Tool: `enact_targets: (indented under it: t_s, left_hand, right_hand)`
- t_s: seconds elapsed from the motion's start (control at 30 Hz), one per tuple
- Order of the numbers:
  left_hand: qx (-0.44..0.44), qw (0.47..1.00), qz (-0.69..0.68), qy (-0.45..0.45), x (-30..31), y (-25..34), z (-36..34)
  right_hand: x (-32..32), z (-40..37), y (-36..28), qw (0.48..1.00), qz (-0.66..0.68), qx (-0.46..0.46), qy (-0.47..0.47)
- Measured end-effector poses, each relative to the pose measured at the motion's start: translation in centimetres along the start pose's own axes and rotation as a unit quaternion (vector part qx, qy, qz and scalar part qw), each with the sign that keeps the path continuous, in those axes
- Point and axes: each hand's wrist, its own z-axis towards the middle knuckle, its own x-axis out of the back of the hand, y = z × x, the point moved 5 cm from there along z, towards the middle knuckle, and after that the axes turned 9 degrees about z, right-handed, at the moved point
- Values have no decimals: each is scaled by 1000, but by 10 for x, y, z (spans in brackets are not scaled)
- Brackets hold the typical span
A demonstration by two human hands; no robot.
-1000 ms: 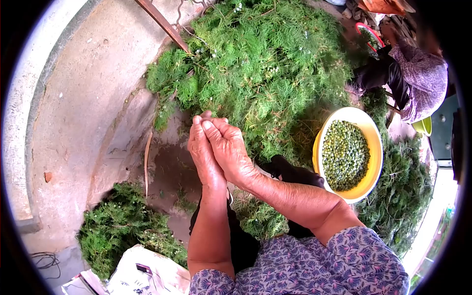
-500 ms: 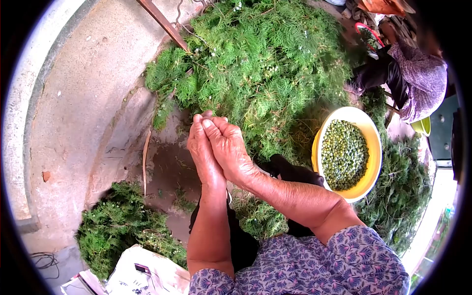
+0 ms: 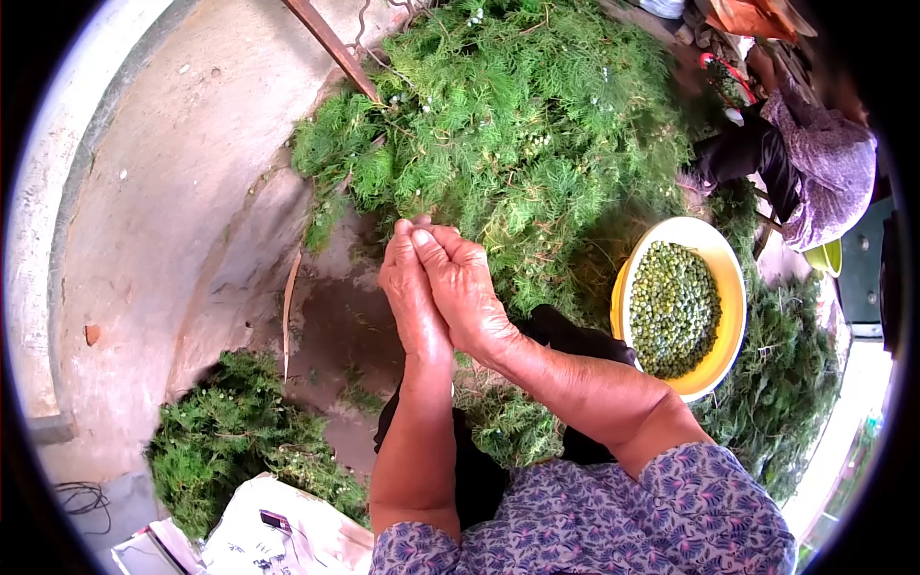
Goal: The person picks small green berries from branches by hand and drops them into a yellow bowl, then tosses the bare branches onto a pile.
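Observation:
My left hand [image 3: 408,292] and my right hand [image 3: 465,287] are pressed together in front of me, palms facing and fingers curled. Their fingertips meet at the top, and anything between them is hidden. Beyond them spreads a large heap of green branches [image 3: 537,125]. To the right of my hands, a yellow tub [image 3: 733,307] holds small round green fruits [image 3: 674,311].
A smaller pile of branches [image 3: 225,431] lies at the lower left beside a white sack [image 3: 287,537]. A wooden pole [image 3: 335,48] leans at the top. Another person [image 3: 824,163] sits at the upper right, near a yellow-green container [image 3: 826,255]. More branches [image 3: 781,369] lie right of the tub.
My joined hands have shifted slightly right in view, along with the surroundings. They remain pressed together. The other person's red-rimmed item looks slightly changed in position.

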Motion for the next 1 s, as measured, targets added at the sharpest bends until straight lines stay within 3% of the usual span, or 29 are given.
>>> enact_targets:
  t_s: [0.33, 0.8, 1.0]
  left_hand:
    - [-25, 999, 24, -41, 6, 7, 1]
    - [-12, 1000, 18, -18, 5, 8, 0]
    - [7, 1000, 6, -16, 3, 10, 2]
  right_hand:
    - [0, 2, 9, 1000, -9, -16, -1]
    - [-2, 1, 8, 999, 39, -30, 4]
    - [2, 5, 10, 998, -36, -49, -32]
